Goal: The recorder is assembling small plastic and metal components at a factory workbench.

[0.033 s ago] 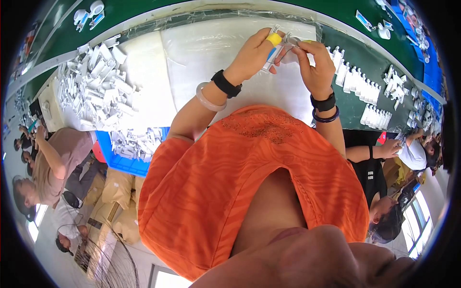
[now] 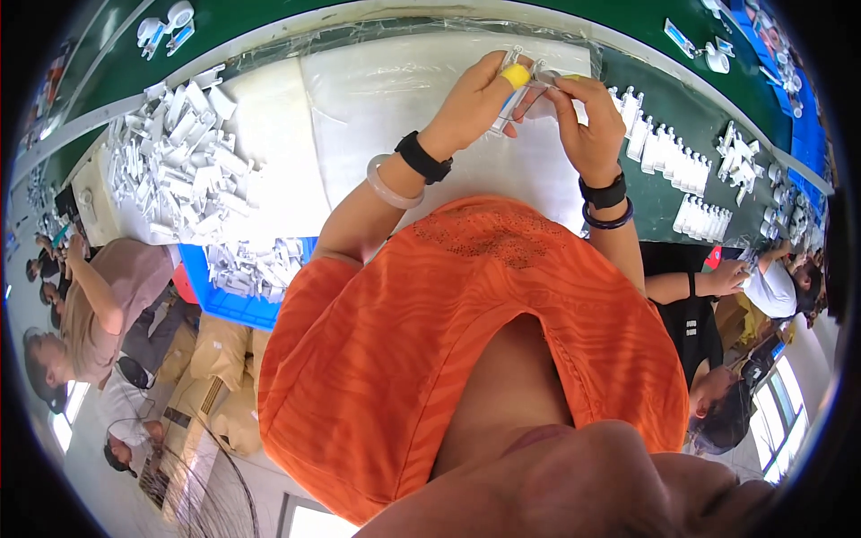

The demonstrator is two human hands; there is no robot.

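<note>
an orange top (image 2: 386, 332) fills the lower middle of the frame. above it, a pale plastic sheet (image 2: 359, 125) covers the table. a heap of white pieces (image 2: 184, 152) lies at the upper left, and a standing cluster of white clips (image 2: 668, 157) at the right. below the heap, a blue crate (image 2: 242, 311) contains more white pieces. at the upper centre, the left hand (image 2: 468, 103) grips a clear plastic part (image 2: 500, 124), thumb pressed to it. the right hand (image 2: 592, 125) has thumb and forefinger pinched together at the part's right side; i cannot tell how its other fingers stand. smallest, a yellow cover (image 2: 516, 74) sits on the left thumb.
</note>
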